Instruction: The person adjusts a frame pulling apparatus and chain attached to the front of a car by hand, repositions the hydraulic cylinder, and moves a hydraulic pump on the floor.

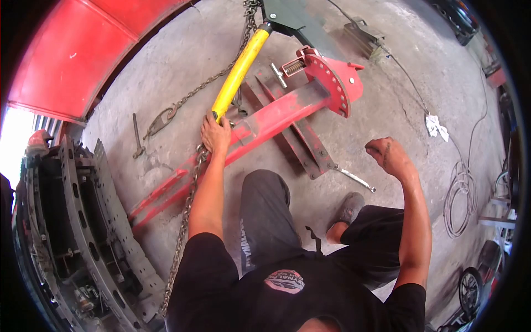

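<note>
My left hand (215,134) is closed around the lower end of a yellow hydraulic ram (240,72), where it meets a red steel beam (282,115). The ram slants up to a dark green steel arm (290,19). Close by my left wrist, a chain (191,202) crosses the beam and runs down along my forearm. My right hand (390,157) hovers over the concrete floor, right of the beam, with its fingers curled in. Nothing shows in it. A perforated red plate (337,83) stands at the beam's far end.
Left lies a dark slotted metal frame (83,221), below a red panel (72,55). A hooked chain (166,116) and a metal bar (138,135) rest on the floor. Under the beam, crossed rails (301,144) carry a metal handle (357,180). A coiled hose (460,199) lies right.
</note>
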A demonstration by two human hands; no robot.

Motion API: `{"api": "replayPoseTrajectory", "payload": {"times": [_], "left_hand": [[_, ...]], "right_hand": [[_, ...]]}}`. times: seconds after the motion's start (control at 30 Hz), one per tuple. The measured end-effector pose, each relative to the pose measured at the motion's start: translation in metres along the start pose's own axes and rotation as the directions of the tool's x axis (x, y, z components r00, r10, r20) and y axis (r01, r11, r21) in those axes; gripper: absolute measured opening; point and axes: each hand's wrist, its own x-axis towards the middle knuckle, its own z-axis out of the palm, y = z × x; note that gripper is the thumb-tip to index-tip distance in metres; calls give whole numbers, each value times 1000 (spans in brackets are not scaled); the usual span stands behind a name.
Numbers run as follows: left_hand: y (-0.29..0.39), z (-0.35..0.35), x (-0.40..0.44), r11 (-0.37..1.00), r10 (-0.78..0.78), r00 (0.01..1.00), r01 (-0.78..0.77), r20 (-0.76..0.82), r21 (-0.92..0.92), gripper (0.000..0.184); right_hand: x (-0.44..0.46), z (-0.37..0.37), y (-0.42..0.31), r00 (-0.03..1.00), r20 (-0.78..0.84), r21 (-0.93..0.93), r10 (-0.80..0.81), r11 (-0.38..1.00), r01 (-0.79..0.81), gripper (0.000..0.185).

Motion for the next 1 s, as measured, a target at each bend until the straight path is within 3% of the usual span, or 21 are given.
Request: {"api": "replayPoseTrajectory", "payload": {"times": [1.0], "left_hand": [[0, 1, 0, 1000, -19, 1000, 19, 9, -8, 57]], "right_hand": [[-1, -4, -8, 998, 52, -11, 48, 999, -47, 17]]}}
